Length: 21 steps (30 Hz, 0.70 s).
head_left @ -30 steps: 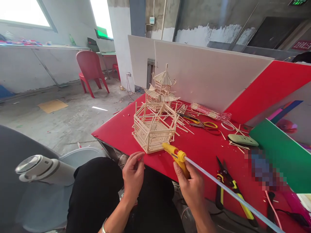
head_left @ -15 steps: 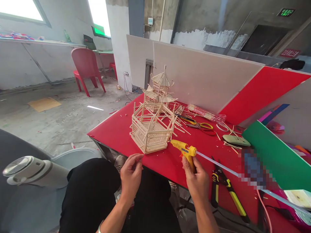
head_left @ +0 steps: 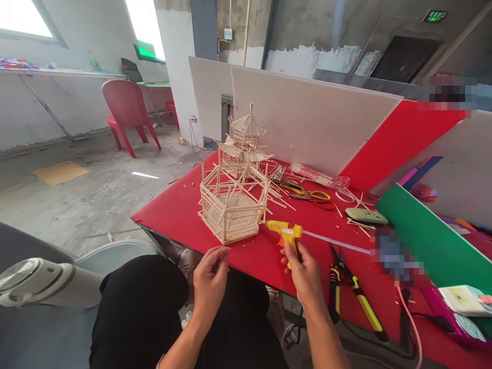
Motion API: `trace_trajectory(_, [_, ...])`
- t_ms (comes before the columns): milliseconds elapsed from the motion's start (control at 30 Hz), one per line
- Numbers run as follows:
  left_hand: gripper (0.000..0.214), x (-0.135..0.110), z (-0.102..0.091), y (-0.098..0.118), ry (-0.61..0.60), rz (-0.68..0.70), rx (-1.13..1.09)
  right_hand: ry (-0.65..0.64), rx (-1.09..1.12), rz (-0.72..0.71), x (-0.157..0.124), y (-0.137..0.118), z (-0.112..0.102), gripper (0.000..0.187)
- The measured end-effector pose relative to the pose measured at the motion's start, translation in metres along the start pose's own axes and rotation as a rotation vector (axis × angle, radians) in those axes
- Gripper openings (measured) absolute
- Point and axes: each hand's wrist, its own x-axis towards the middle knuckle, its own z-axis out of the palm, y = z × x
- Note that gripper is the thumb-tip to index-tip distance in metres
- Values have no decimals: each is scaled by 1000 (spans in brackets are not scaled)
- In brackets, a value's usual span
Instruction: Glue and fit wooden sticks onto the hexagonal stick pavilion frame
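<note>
Glue gun, one, in right fingers; stick structures, two.

The person's bare forearms come up from below and lean toward each other, the left forearm slanting rightward and the right forearm slanting leftward. The hands are well apart at about the same height. The left hand is turned thumb side up, its fingers bent and pointing inward, with the thumb near them; whether the tips meet is unclear. The right hand is closed in a firm grip, thumb raised along the near side and fingers wrapped around. Both wrists look nearly straight. The legs are bent.
</note>
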Motion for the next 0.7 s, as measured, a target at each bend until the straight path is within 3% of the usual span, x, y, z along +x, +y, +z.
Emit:
trace_trajectory(167, [18, -1, 0, 0, -5, -3, 17, -75, 136, 21, -2, 5, -4, 55])
trace_trajectory(533, [16, 0, 6, 0, -31, 2, 41, -133, -76, -54, -15, 0, -2, 63])
trace_trajectory(700, [17, 0, 7, 0, -31, -10, 32, -79, -198, -197, -22, 6, 2, 61])
